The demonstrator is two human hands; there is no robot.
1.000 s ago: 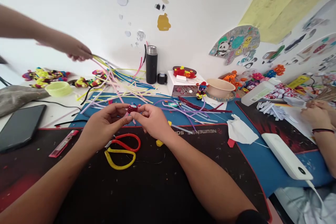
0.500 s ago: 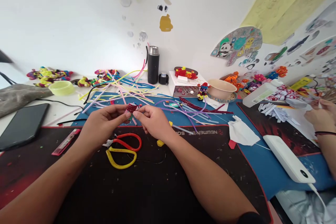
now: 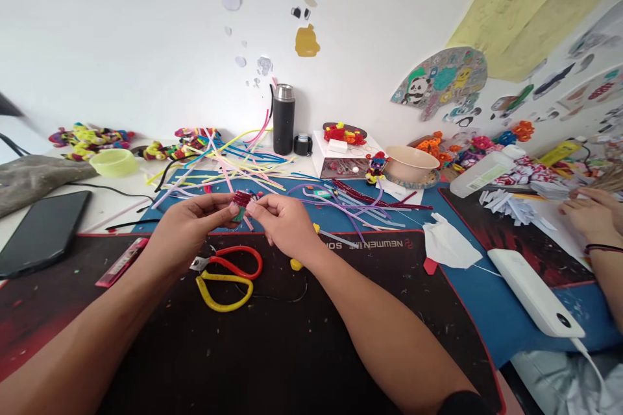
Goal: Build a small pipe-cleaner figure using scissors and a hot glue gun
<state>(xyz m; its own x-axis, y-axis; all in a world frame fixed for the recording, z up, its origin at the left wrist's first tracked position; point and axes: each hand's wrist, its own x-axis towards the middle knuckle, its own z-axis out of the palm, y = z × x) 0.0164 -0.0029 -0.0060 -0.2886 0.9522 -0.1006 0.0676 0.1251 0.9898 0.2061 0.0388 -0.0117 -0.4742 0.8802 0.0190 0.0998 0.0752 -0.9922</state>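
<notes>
My left hand (image 3: 195, 224) pinches a small dark red and green craft piece (image 3: 242, 198) from its left side. On the piece's right side, the thumb and fingers of my right hand (image 3: 282, 220) are closed on its edge. Fingertips cover part of the piece, so its full shape is hidden. Just below my hands, scissors with one red and one yellow handle (image 3: 224, 307) lie on the black mat (image 3: 272, 363). Behind the hands, many coloured pipe cleaners (image 3: 233, 172) are strewn over the blue surface.
A black bottle (image 3: 284, 120) stands by the wall, with a beige bowl (image 3: 411, 165) farther right. At left lie a phone (image 3: 43, 233) and a pink box (image 3: 121, 262). A white power bank (image 3: 535, 292) is near another person's hands (image 3: 591, 214).
The red and green piece has turned slightly between my fingers, and more of its green part shows. The other person's hands have shifted a little to the left.
</notes>
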